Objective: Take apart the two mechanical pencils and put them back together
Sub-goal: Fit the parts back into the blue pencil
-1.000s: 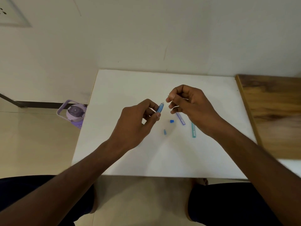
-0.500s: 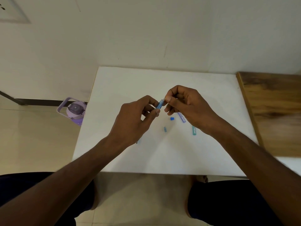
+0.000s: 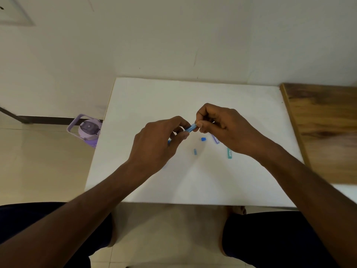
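Blue pencil barrel (image 3: 190, 128) sits mid-frame, held above the white desk (image 3: 150, 97), tilted with its upper end toward the right. Only a short blue stretch shows between the hands; the rest is hidden in the left palm, with a blue sliver peeking out at the left hand's lower edge.

Left hand (image 3: 156, 144): fingers curled round the barrel, thumb and forefinger pinching it near the exposed end. Right hand (image 3: 222, 126): fingers curled, thumb and forefinger pinching the barrel's upper tip. Can't tell if the right hand also holds a small part there; too blurred.

Loose parts on the desk, below and right of the hands: small blue cap (image 3: 203, 139) just under the right thumb, a pale blue piece (image 3: 195, 151) lower down, a purple barrel (image 3: 216, 139) partly under the right hand, a teal barrel (image 3: 229, 153) beside the right wrist. None of them touch each other.

Purple bottle (image 3: 87, 130) on the floor, left of the desk. Wooden top (image 3: 324, 128) at the right edge of the frame.
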Tool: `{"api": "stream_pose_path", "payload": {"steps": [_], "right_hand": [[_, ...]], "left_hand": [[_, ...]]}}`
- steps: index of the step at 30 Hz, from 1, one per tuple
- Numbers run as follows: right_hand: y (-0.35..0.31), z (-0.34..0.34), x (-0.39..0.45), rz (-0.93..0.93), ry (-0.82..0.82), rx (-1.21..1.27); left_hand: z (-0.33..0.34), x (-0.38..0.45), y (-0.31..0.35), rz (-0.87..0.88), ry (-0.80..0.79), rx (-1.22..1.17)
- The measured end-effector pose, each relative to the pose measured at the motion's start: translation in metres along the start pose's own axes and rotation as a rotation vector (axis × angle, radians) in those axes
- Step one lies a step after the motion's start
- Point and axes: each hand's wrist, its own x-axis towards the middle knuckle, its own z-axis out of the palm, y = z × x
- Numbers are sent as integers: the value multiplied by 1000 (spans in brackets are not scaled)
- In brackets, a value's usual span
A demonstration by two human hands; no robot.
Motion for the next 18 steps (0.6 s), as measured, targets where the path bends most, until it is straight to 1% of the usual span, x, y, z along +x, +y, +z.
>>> {"api": "stream_pose_path", "payload": {"steps": [4,8,10,12,13,14,15,16,17,18], "right_hand": [[0,-1,3,78,21,108],[1,2,4,166,60,306],[-1,5,6,190,112,421],[-1,8,9,193,188,435],[2,9,9,199,238,348],[6,10,9,188,283,193],[11,10,9,155,291,11],[14,12,7,122,257,-157],[18,16,6,103,195,-273],[20,22,5,110,124,-333]], "left_hand": [[-1,-2,3,-5,-5,2],[-3,-2,3,-42,4,-6],[-6,-1,4,-55,27,-34],[-8,1,5,-75,45,-70],[-9,2,6,-87,54,-88],[-10,3,5,-100,63,-108],[-11,3,4,-112,70,-131],[-11,4,3,-127,72,-156],[-11,4,1,-144,71,-179],[-11,4,0,-161,69,-195]]}}
